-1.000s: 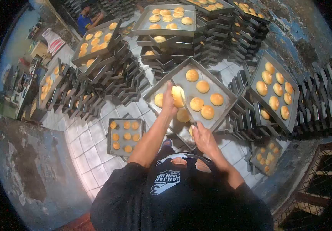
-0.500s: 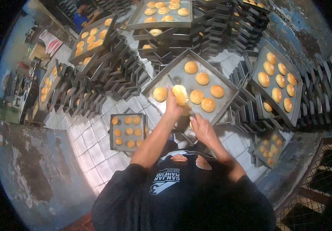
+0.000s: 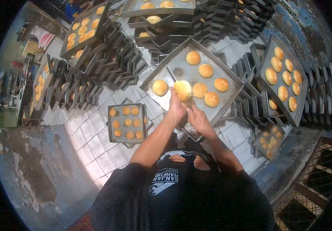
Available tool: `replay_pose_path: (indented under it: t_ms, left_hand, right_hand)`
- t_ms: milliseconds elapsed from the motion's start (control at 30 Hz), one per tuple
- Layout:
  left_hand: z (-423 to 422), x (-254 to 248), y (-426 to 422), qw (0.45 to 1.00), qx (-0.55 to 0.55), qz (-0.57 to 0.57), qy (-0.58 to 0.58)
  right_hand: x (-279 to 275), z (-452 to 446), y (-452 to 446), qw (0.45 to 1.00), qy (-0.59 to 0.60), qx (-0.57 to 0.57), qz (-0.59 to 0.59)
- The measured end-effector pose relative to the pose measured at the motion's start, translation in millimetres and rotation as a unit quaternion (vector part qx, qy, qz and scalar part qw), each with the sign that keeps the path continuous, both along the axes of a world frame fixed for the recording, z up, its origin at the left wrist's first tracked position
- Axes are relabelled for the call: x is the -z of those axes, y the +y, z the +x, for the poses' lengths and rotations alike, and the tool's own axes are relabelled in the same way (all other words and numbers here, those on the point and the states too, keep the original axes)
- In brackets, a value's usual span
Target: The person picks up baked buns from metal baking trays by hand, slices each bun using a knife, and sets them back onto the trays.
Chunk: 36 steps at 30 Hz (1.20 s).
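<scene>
Over the near part of a square metal tray (image 3: 220, 109), my left hand (image 3: 176, 106) is closed around a golden bun (image 3: 183, 90), thumb along its side. My right hand (image 3: 199, 120) is beside it, fingers curled around what looks like a knife handle, mostly hidden. A thin, dark, straight strip, apparently the knife blade (image 3: 171, 74), shows beyond the bun. One bun (image 3: 159, 87) lies left of my hands. Several others, including one bun (image 3: 200, 91) close by, lie to the right on the tray's grey lining.
Stacked trays of buns surround me: a right stack (image 3: 283, 77), a far stack (image 3: 158, 15) and a left stack (image 3: 85, 34). A smaller-looking bun tray (image 3: 127, 123) sits low at left over white floor tiles (image 3: 92, 154). A person in blue (image 3: 72, 10) is at far left.
The camera view has tilted, so the far stacks sit higher in the frame. The held bun has turned more upright, and my right hand has come closer to my left.
</scene>
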<state>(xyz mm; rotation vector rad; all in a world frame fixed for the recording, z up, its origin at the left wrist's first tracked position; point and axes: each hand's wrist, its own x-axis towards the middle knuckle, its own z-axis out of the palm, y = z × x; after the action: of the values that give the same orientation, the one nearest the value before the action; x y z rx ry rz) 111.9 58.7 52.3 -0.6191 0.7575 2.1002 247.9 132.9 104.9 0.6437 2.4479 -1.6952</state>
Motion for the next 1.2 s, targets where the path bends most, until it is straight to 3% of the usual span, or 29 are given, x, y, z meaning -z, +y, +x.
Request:
replay_pose_path:
  t_ms: [133,233,300,333,367,433,467,533,567,600,667,700,767,833,900,1000,1033,1100,1133,1167,1200]
  left_hand:
    - [-15.8,-17.9,6.1,0.998,-0.01,-0.067,0.002]
    - [-53.9,32.0,10.0,0.997,-0.022,-0.067,0.022]
    - [-80.8,30.6,16.4,0.985,-0.033,-0.164,0.052]
    - [-92.4,37.0,17.6,0.987,-0.033,-0.137,0.081]
    - [-108.1,45.2,20.2,0.985,-0.004,-0.152,0.08]
    - [-129.5,90.5,21.0,0.87,0.019,-0.399,0.289]
    - [-123.2,88.1,29.5,0.871,0.028,-0.394,0.292]
    - [-97.8,61.6,40.3,0.66,-0.003,-0.477,0.58]
    - [-67.9,19.0,50.8,0.702,0.133,-0.439,0.545]
    - [-49.6,32.0,65.6,0.718,0.186,-0.33,0.584]
    - [-13.9,50.9,96.1,0.592,0.303,-0.261,0.699]
    - [0.1,57.5,108.1,0.589,0.307,-0.252,0.704]
    - [24.0,66.8,128.4,0.492,0.362,-0.311,0.728]
    - [30.2,60.0,138.5,0.453,0.397,-0.327,0.728]
    - [35.7,46.9,135.5,0.357,0.467,-0.38,0.715]
    - [53.4,37.4,110.0,0.327,0.497,-0.361,0.718]
    - [59.3,48.9,95.1,0.392,0.476,-0.295,0.73]
    - [67.8,60.1,72.4,0.468,0.376,-0.214,0.771]
    - [71.0,44.9,69.3,0.466,0.37,-0.218,0.774]
    - [75.2,29.7,64.2,0.669,0.398,-0.177,0.602]
    - [76.5,17.1,59.4,0.826,0.391,-0.119,0.389]
  right_hand:
    - [18.6,-26.7,3.2,0.998,0.064,0.001,0.014]
    - [19.7,-11.0,9.4,0.997,-0.008,0.043,-0.055]
    - [31.3,19.1,11.9,0.995,0.071,0.027,0.07]
    - [20.0,34.6,12.6,0.996,0.037,0.078,-0.009]
    - [24.5,51.8,12.8,0.996,0.031,0.086,-0.006]
    - [42.9,90.1,13.6,0.976,0.076,0.093,0.18]
    - [48.7,108.1,14.7,0.961,0.088,0.099,0.242]
    - [50.8,137.2,19.1,0.979,-0.011,0.187,0.079]
    - [52.3,148.2,18.2,0.977,-0.012,0.197,0.078]
    - [52.8,157.5,16.8,0.971,-0.011,0.203,0.127]
    - [49.1,171.2,24.9,0.962,-0.135,0.236,0.037]
    - [40.8,171.9,27.2,0.959,-0.133,0.248,0.038]
    - [26.0,169.9,27.2,0.95,-0.113,0.29,0.001]
    - [21.7,176.6,30.4,0.949,-0.073,0.304,0.038]
    - [7.9,186.6,33.8,0.946,-0.049,0.32,-0.005]
    - [0.1,194.6,38.4,0.934,-0.078,0.345,-0.042]
    - [-4.1,194.8,39.3,0.936,-0.069,0.343,-0.043]
    - [-11.2,193.3,41.0,0.926,-0.065,0.346,-0.132]
    - [-7.6,190.3,42.3,0.943,-0.042,0.319,-0.085]
    - [-5.1,189.2,43.0,0.946,-0.037,0.311,-0.084]
    - [-6.9,182.0,43.9,0.954,-0.025,0.293,-0.065]
